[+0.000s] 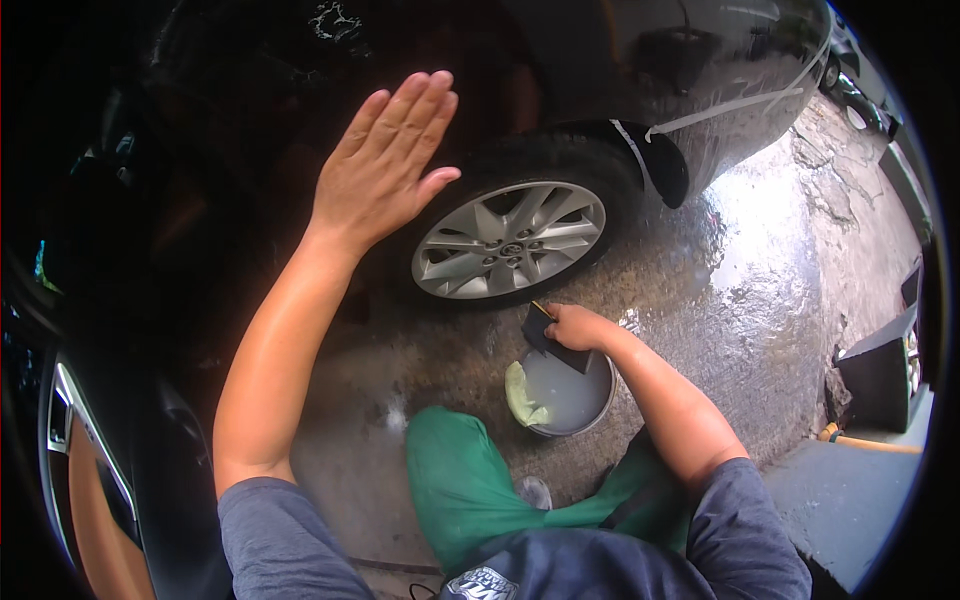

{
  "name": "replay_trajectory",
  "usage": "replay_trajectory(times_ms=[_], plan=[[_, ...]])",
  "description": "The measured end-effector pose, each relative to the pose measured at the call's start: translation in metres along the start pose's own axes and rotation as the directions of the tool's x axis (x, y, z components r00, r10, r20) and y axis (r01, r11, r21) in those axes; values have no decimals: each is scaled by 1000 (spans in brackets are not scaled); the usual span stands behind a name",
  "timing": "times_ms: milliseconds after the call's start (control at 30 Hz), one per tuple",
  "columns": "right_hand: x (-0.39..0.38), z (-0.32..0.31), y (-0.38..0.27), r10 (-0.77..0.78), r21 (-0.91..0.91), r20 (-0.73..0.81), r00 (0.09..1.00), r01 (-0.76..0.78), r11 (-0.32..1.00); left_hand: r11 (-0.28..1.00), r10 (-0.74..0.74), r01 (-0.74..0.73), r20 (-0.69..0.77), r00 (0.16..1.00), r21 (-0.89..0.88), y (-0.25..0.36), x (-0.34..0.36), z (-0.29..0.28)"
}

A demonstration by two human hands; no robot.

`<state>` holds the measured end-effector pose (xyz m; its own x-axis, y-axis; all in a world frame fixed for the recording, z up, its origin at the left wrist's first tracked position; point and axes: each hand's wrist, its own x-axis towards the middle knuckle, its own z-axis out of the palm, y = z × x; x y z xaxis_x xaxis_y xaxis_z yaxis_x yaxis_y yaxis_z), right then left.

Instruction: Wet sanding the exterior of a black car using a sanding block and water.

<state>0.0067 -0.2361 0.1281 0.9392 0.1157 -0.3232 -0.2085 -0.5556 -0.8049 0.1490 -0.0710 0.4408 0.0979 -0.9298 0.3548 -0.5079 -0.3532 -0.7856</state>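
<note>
Dark sheet (pixel 560 349): in my right hand (pixel 577 326), pinched between thumb and fingers near its edge. It's tilted, upper end close to the bottom of the tyre, lower end over the far side of the bucket (pixel 611 398). Narrow yellow edge at the top end. Can't tell if the low corner touches the cloudy water (pixel 572 396) in there.

Left hand (pixel 385 165): flat, back facing me, fingers straight and nearly together, thumb out to the side, nothing gripped. It's up in front of the dark car body (pixel 560 60), above and left of the wheel; can't tell if the palm is touching the paint.

Pale green cloth (pixel 521 395) hangs over the left of the bucket rim. Bucket sits on the floor (pixel 720 380) between my knees and the wheel (pixel 510 250), which has silver spokes and a black tyre. Floor is wet, with bright glare right of the wheel. Pale strip (pixel 725 110) across the bodywork, upper right. My green trousers (pixel 452 480) and dark shirt (pixel 590 568) fill the lower edge. Dark box (pixel 880 370) far right, a yellow-orange bar (pixel 880 443) near it.
</note>
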Motion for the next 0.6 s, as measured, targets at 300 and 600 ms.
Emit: replay_trajectory(times_ms=[300, 600], plan=[[-14, -20, -8, -56, 622, 100, 993, -18, 783, 879, -410, 410, 56, 911, -243, 42, -76, -6], [-28, -38, -17, -171, 891, 323, 931, -238, 385, 256, -615, 742, 488, 620, -619, 262, -192, 12]])
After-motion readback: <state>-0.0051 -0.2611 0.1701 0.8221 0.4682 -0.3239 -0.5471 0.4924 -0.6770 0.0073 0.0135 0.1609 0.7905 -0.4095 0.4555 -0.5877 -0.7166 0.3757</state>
